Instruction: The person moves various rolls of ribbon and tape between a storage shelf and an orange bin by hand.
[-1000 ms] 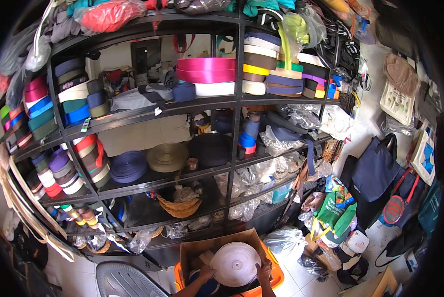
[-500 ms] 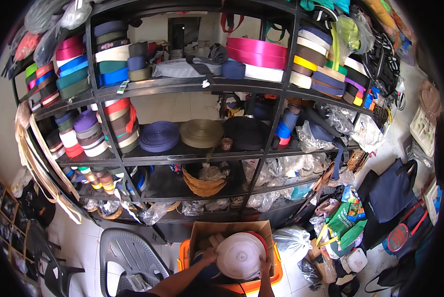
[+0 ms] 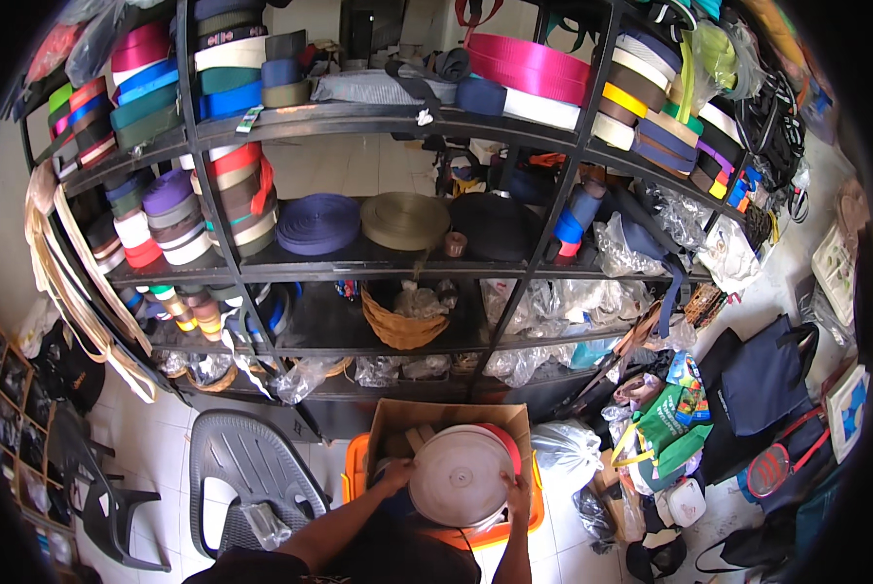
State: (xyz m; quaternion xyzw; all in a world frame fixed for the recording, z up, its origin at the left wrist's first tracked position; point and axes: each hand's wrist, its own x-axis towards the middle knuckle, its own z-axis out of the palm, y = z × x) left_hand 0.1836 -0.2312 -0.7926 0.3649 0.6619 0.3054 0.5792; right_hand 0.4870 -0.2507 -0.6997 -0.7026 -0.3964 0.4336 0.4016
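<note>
A wide white roll of webbing, wound flat like a disc, lies face up over an open cardboard box. My left hand grips its left edge, fingers closed at the rim. On the opposite edge my right hand holds it, thumb on top and the other fingers partly hidden. A red roll peeks out behind the white one at the upper right. The box sits inside an orange crate. Most of what the box contains is covered by the roll.
A black shelf rack packed with coloured webbing rolls stands ahead. To the left is a grey plastic chair with a small clear packet on it. Plastic bags, a green bag and a dark tote bag crowd the right side.
My view has tilted lower, so the rack and box appear higher. The white roll has shifted slightly toward me and left over the box, both hands staying on it; more red roll shows.
</note>
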